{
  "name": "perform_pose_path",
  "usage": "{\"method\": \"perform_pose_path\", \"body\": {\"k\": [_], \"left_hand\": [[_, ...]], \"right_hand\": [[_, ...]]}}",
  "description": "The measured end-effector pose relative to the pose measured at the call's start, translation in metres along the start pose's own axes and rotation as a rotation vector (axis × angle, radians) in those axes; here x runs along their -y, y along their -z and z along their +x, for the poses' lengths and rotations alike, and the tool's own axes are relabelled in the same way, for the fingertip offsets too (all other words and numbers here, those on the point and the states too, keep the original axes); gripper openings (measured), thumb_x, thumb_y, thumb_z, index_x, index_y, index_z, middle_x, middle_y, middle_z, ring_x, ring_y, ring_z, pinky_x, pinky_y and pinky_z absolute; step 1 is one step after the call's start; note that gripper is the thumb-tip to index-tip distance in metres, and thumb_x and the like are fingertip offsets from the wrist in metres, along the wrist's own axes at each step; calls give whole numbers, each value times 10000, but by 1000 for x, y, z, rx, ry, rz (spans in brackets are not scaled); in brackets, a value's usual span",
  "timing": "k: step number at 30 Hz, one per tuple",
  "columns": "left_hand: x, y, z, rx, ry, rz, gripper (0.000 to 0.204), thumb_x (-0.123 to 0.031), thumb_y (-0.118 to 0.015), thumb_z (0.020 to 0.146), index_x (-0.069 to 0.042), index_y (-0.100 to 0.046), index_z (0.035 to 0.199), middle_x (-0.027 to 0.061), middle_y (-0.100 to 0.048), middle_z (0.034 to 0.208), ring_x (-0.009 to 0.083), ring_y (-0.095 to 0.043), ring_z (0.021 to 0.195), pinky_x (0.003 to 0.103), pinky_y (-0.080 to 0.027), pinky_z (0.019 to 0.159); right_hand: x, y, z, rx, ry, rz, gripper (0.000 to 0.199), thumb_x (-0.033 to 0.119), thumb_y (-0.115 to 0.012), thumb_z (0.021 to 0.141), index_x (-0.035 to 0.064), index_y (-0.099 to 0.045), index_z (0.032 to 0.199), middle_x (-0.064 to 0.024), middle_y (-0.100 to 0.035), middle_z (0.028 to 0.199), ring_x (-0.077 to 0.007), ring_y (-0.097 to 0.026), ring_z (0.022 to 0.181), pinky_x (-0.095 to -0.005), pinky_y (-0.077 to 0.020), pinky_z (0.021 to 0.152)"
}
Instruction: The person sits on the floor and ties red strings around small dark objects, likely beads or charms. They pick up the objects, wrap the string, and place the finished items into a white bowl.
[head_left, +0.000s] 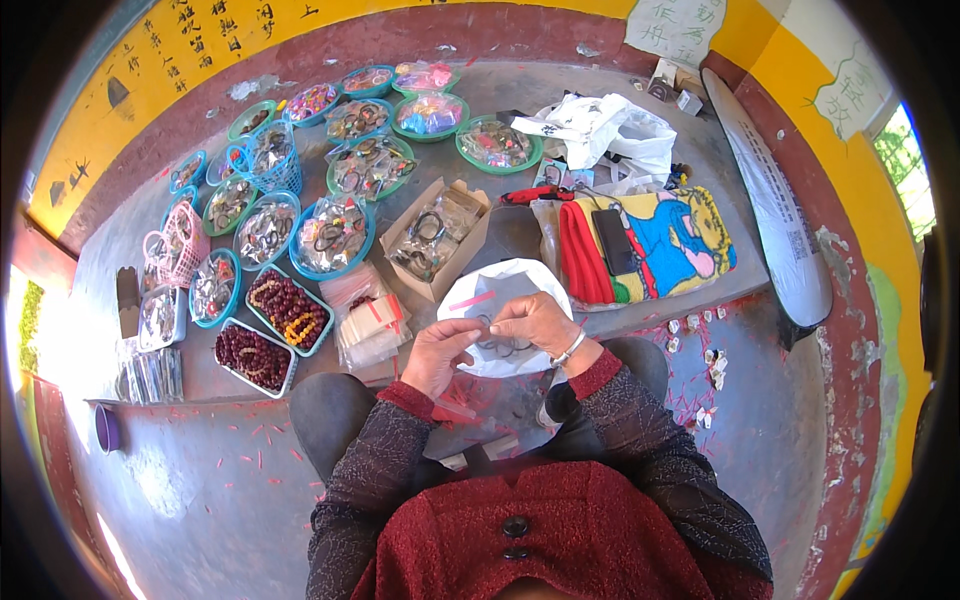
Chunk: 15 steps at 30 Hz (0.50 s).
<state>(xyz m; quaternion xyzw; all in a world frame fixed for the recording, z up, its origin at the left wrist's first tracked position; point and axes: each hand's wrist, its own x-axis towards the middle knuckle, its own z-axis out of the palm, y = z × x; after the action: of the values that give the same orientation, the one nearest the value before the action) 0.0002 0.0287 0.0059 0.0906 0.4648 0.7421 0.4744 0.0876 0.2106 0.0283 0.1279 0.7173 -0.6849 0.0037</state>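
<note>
Pinched between the right hand's [540, 325] thumb and forefinger is a thin dark item [487, 320], too slight for an onlooker to make out; the left hand's [438, 355] bent fingers meet it opposite, though whether they grip it cannot be told. It hangs over a round white container [457, 284], partly hidden by the hands, where dark loops [507, 347] blur together and a pink strip [472, 301] shows. A pale bracelet [568, 350] circles the right wrist. Beyond, an open cardboard box [412, 274] holds bagged goods that plastic glare obscures. To the right, a dark phone [613, 242] lies on a bright patterned cloth [690, 245]; to the left, two trays of beads [290, 306] sit near crowded baskets [332, 236]. The seated person's knees are partly covered by the sleeves.
</note>
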Motion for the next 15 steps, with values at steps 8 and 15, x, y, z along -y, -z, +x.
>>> {"method": "perform_pose_path", "body": {"k": [8,15], "left_hand": [[3,-2,0,-12,31,8,149,-48,-599,825,-2,-639,960,84,-654,876,112,-582,675,216,-466,538],[1,-4,-2,-32,21,45,169,-88,-618,824,-6,-653,968,73,-658,848,86,-533,586,201,-437,517]], "right_hand": [[-7,-1,2,22,13,36,125,78,-733,706,-5,-649,744,-25,-627,673,-70,-543,616,-222,-440,567],[-3,-3,1,43,2,48,137,84,-744,698,0,-641,733,-10,-614,667,-63,-530,610,-215,-431,561]]}}
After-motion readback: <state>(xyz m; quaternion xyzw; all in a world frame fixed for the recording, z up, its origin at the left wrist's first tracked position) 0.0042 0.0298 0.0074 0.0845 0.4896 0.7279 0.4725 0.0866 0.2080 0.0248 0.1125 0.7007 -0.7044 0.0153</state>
